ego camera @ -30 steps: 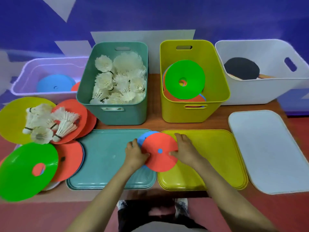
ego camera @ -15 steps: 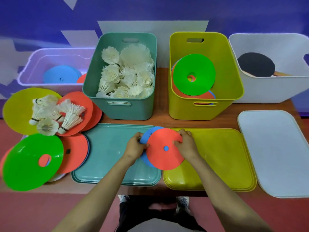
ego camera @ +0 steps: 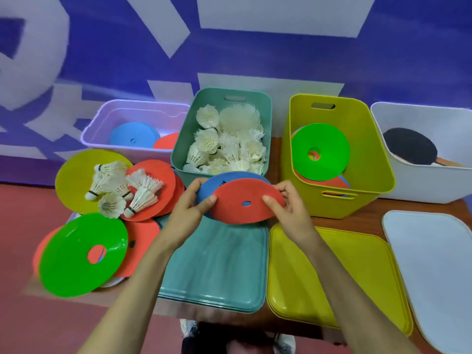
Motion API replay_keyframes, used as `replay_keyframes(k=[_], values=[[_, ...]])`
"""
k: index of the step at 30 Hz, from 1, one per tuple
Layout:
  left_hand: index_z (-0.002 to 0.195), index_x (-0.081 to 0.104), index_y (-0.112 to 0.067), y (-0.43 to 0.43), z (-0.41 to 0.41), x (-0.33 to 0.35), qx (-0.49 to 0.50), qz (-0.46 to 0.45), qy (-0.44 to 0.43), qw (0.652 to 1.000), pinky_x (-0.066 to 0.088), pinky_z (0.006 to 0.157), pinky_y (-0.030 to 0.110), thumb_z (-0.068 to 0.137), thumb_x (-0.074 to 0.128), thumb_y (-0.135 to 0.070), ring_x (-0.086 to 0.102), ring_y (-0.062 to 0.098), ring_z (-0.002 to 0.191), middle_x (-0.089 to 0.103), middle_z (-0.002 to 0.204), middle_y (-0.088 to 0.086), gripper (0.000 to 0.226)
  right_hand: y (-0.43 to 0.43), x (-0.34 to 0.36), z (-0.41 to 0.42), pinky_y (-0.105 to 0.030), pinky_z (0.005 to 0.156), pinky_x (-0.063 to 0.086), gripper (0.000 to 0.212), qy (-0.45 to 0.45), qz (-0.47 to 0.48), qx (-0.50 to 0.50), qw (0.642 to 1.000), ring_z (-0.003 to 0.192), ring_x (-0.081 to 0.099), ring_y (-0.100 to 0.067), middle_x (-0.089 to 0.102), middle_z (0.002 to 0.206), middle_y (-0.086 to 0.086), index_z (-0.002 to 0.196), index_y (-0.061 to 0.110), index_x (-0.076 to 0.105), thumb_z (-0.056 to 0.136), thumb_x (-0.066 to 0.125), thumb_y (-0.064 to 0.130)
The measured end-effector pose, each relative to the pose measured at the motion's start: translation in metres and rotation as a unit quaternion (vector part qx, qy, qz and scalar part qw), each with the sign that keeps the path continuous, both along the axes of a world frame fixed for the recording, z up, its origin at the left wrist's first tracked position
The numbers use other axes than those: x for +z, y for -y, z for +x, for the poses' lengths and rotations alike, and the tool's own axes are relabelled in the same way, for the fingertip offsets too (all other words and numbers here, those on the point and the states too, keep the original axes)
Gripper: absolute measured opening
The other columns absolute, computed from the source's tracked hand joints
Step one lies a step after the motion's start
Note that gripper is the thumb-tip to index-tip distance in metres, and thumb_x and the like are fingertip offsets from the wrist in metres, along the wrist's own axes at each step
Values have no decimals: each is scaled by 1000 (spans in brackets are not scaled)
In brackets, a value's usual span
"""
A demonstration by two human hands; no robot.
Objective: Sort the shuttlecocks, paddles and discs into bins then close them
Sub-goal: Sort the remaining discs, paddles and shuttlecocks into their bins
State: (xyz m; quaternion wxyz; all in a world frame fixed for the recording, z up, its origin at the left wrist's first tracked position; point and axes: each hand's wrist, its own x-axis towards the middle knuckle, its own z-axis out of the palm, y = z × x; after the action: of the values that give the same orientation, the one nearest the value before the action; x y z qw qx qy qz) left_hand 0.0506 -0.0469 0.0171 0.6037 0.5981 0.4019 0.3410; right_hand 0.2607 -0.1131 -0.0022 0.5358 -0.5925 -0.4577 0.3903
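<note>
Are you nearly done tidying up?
Roughly halfway. Done: white feathered shuttlecocks in the teal plastic bin, discs in the yellow bin, a black paddle in the white bin. In hand: left hand and right hand grip a red flat disc and blue disc. Left: loose shuttlecocks, piled discs, teal lid, yellow lid, white lid off.

Landmark: shuttlecock bin (ego camera: 187, 139), back row, shuttlecocks (ego camera: 229, 144) inside.
Left of it: tub (ego camera: 107, 116) holding discs.
Right of it: disc bin (ego camera: 367, 154); beyond that, paddle bin (ego camera: 413, 118) with a paddle (ego camera: 408, 146) inside.
In front: first lid (ego camera: 217, 264); second lid (ego camera: 332, 272) and third lid (ego camera: 434, 264) further right.
Front-left: disc pile (ego camera: 84, 254), loose shuttlecocks (ego camera: 120, 187) on top.
At its near wall: stacked discs (ego camera: 245, 203) above the first lid, between left hand (ego camera: 189, 208) and right hand (ego camera: 291, 208).
</note>
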Motion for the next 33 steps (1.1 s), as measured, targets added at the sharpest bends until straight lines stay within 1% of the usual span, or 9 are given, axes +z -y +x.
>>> replay_keyframes(k=[4,8,10,13,17,20,24,29,33], values=[[106,56,-18,-33,-24,20,41,26,62,997,50,84,23,90,57,-6,61,8,95,66,104,-3,19,-33,32,-34,-20,72,46,22,17,70,-35,997,82,57,-6,60,83,11,82,25,52,88,64,8],[104,55,-16,-70,-52,35,113,79,88,987,47,81,17,90,56,-3,61,0,93,65,102,-6,19,-77,55,-71,-34,75,48,19,34,90,-62,993,83,60,-13,63,81,11,80,25,56,84,68,10],[107,55,-17,-88,-70,34,140,122,48,982,47,87,26,90,60,-11,59,7,99,64,107,-3,18,-99,63,-90,-39,75,48,17,38,95,-80,992,83,60,-17,63,81,8,78,29,56,82,69,17],[127,51,-20,-122,-95,28,157,187,-71,967,50,89,33,87,65,-26,57,13,108,58,123,-3,43,-128,70,-115,-37,75,46,17,36,102,-117,987,79,58,-15,62,79,5,75,29,55,78,69,21],[140,40,-27,-157,-117,30,143,211,-101,962,51,86,32,83,71,-26,57,14,108,53,131,-5,65,-164,79,-143,-32,74,45,24,22,100,-146,984,76,56,-11,60,78,5,74,24,53,79,72,10],[139,39,-33,-178,-129,31,139,189,-92,968,50,91,35,84,68,-30,59,16,108,56,129,-10,62,-189,88,-158,-35,75,49,26,30,98,-147,984,80,60,-15,63,82,5,74,27,55,77,73,9],[124,55,-22,-208,-142,39,143,95,-7,985,56,82,40,95,53,-29,63,15,98,65,111,-2,31,-231,95,-168,-38,79,48,23,75,82,-148,983,80,58,-13,62,79,11,74,27,55,77,72,11],[116,64,-11,-258,-171,45,150,23,36,988,55,61,25,94,55,-18,65,15,86,67,101,5,24,-289,95,-179,-30,74,46,13,133,55,-99,985,75,55,-12,59,80,10,81,16,56,81,69,13],[102,67,-22,-303,-194,35,150,21,1,988,55,56,20,94,54,-13,66,0,74,71,79,-16,18,-330,84,-183,-28,75,49,3,201,17,-31,979,70,58,-10,64,83,6,86,17,65,84,67,15]])
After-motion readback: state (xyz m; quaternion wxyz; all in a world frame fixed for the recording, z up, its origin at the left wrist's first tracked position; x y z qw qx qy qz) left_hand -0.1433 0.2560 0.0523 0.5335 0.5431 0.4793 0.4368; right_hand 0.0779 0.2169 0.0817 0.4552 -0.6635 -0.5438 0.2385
